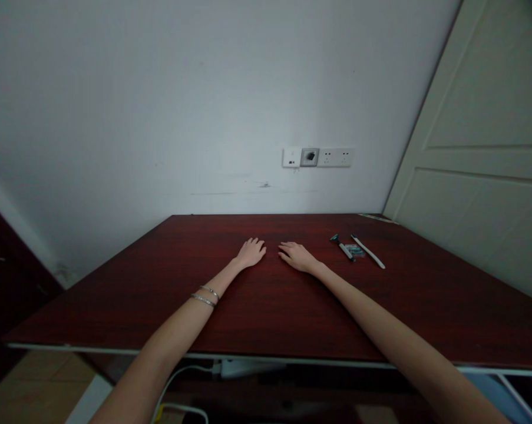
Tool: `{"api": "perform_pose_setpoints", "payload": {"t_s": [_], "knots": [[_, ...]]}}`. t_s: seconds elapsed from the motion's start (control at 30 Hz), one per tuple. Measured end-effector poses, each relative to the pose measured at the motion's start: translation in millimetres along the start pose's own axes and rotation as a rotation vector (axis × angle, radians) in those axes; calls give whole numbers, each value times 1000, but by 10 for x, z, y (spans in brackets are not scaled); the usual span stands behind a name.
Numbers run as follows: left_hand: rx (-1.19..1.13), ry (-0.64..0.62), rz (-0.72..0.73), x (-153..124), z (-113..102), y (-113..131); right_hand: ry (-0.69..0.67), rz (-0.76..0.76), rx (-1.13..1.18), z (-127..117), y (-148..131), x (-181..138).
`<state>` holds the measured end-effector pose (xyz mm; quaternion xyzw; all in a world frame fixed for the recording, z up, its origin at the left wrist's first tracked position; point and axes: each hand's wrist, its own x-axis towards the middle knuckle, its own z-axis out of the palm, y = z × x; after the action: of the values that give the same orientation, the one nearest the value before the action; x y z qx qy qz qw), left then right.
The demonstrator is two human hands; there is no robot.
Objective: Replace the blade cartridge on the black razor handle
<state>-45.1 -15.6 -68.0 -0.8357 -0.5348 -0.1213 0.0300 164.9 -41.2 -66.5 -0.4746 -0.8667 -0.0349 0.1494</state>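
Observation:
My left hand lies palm down on the dark red wooden tabletop, fingers stretched out, holding nothing. Two silvery bracelets circle that forearm. A short gap away, my right hand rests flat on the wood too, its fingers extended and free of any object. To the right of it lies a razor with a dark head and a grey and dark handle. Beside the razor is a small clear pack with teal pieces. A slim white toothbrush-like stick with a dark end lies slanted at the far side of the pack.
A white wall with a row of sockets stands behind the table. At the right is a pale panelled door. A thin pale strip lies at the back right corner. Below the front edge are a white power strip and cables.

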Motion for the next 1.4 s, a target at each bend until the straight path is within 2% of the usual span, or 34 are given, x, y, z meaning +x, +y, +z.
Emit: {"api": "perform_pose_setpoints", "payload": {"t_s": [0.3, 0.43, 0.5, 0.6, 0.7, 0.77, 0.9, 1.03, 1.2, 1.4], "knots": [[-35, -5, 32, -28, -40, -5, -24, 27, -21, -127, -149, -46], [-69, -12, 38, -35, -61, -5, 33, 52, -69, -432, -155, -64], [-83, -20, 42, -35, -67, -5, 108, 95, -37, -703, -34, -95], [-92, -32, 43, -33, -70, -12, 211, 217, 27, -1160, 322, -219], [-85, -43, 35, -29, -69, -24, 210, 401, -34, -1489, 783, -463], [-74, -49, 29, -27, -68, -31, 137, 511, -89, -1564, 1075, -678], [-51, -51, 16, -23, -68, -37, -42, 744, -10, -1404, 1513, -1109], [-48, -56, 17, -16, -73, -40, -61, 753, 49, -1117, 1752, -1354], [-79, -59, 28, -16, -95, -45, -88, 700, -43, -918, 1824, -1370], [-89, -60, 31, -17, -118, -50, -121, 721, -129, -863, 1727, -1340]]}}
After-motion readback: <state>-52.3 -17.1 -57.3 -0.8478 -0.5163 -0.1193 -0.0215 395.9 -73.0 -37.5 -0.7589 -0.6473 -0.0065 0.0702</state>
